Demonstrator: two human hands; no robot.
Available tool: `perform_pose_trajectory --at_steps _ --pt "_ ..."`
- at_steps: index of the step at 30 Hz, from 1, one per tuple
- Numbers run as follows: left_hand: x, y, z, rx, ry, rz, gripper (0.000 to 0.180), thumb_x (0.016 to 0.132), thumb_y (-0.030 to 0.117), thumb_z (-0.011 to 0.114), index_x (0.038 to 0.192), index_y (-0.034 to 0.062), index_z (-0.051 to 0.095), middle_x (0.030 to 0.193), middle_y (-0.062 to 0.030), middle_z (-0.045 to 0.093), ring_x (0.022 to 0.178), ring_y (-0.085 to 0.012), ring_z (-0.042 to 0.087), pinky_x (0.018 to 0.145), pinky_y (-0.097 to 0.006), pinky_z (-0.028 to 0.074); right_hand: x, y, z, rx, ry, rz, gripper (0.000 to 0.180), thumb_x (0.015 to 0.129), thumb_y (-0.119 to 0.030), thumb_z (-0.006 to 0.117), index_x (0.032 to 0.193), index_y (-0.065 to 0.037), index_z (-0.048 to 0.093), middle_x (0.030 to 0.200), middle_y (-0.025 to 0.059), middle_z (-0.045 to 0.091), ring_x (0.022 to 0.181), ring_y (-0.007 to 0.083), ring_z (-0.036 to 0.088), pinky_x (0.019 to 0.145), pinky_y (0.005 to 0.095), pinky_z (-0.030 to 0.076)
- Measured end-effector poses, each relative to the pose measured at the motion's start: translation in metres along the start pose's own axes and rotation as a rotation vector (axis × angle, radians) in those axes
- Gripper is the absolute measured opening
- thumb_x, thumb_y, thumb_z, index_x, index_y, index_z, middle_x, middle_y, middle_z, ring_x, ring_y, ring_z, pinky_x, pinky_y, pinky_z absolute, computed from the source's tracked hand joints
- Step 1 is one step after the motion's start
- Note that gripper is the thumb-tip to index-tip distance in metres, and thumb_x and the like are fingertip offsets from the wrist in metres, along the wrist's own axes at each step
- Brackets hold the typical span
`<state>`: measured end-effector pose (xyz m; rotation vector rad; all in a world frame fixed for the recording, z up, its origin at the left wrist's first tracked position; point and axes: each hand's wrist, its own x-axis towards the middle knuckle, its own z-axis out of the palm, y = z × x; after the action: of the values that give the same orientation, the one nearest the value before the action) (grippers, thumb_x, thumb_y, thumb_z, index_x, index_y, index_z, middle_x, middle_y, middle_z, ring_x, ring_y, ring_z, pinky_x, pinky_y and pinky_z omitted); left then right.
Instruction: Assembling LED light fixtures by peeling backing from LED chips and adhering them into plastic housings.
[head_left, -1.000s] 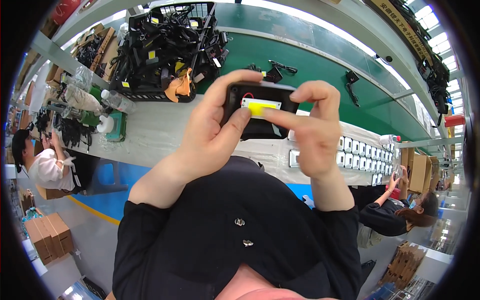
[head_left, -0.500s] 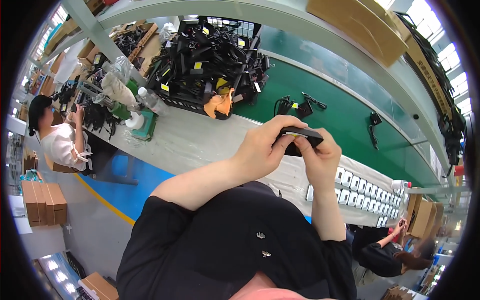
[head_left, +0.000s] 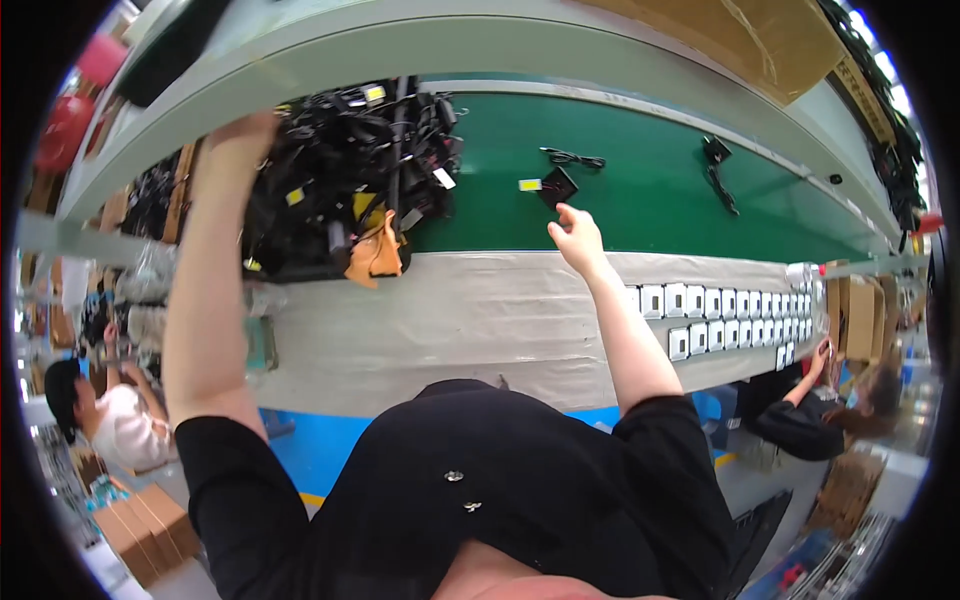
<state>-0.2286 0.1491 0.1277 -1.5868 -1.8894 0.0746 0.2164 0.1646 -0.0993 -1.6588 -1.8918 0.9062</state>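
Note:
My left arm reaches up to the far left, where my left hand (head_left: 243, 135) is smeared by motion at the edge of a black crate (head_left: 400, 125). That crate is heaped with black power adapters and cables (head_left: 320, 150); whether the hand holds any of them is not visible. Over the green mat (head_left: 640, 205) my right hand (head_left: 578, 242) has its thumb and index finger apart, with nothing seen between them. Just beyond its fingertip lies a black square adapter (head_left: 559, 187) with a yellow-and-white label (head_left: 530, 185). A coiled black cable (head_left: 573, 158) rests behind it.
An orange torn piece (head_left: 375, 255) hangs at the crate's near corner. Rows of white square parts (head_left: 712, 303) line the right of the bench. Another adapter with cable (head_left: 716, 152) lies far right. A shelf beam (head_left: 420, 45) crosses above. Two people (head_left: 115, 425) (head_left: 820, 415) work at either side.
Both hands held a black box-shaped piece together before; it is no longer seen. My left hand has swung far left to the crate, and my right has moved apart toward the adapter on the mat.

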Motion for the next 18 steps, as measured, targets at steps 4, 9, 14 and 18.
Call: perform_pose_trajectory --at_steps 4,9,14,18 --pt "0.016 -0.031 0.045 0.033 0.025 0.012 0.043 0.089 0.021 0.044 0.128 0.0022 0.045 0.122 -0.0219 0.052 0.108 -0.0379 0.052 0.094 -0.043 0.041 0.071 0.042 0.017 -0.216 0.234 0.104 0.055 0.078 -0.024 0.065 0.127 -0.008 0.046 0.123 0.0191 0.045 0.100 0.0345 0.056 0.089 0.0396 0.046" --pt "-0.001 -0.090 0.103 0.128 0.279 0.076 0.042 0.087 0.020 0.047 0.126 0.0016 0.048 0.113 -0.0207 0.058 0.100 -0.0383 0.056 0.089 -0.044 0.044 0.117 0.052 0.032 -0.274 0.070 0.332 0.038 0.080 -0.029 0.064 0.109 -0.005 0.061 0.111 0.0170 0.060 0.102 0.0321 0.058 0.087 0.0397 0.047" --pt "-0.029 -0.004 0.019 0.007 0.458 0.030 0.042 0.086 0.025 0.052 0.119 -0.0001 0.053 0.097 -0.0170 0.064 0.084 -0.0378 0.061 0.077 -0.045 0.048 0.108 0.059 0.038 0.363 0.111 0.360 0.025 0.085 -0.020 0.058 0.098 -0.001 0.066 0.080 0.0109 0.068 0.074 0.0174 0.066 0.068 0.0294 0.051" --pt "-0.090 0.116 -0.055 -1.551 -0.006 -0.267 0.025 0.093 0.010 0.047 0.117 0.0051 0.054 0.107 -0.0077 0.058 0.086 -0.0142 0.062 0.069 -0.026 0.049 0.038 -0.058 -0.003 0.950 -0.010 0.209 0.021 0.088 -0.015 0.057 0.098 0.003 0.064 0.082 0.0054 0.066 0.067 0.0109 0.062 0.061 0.0229 0.049"
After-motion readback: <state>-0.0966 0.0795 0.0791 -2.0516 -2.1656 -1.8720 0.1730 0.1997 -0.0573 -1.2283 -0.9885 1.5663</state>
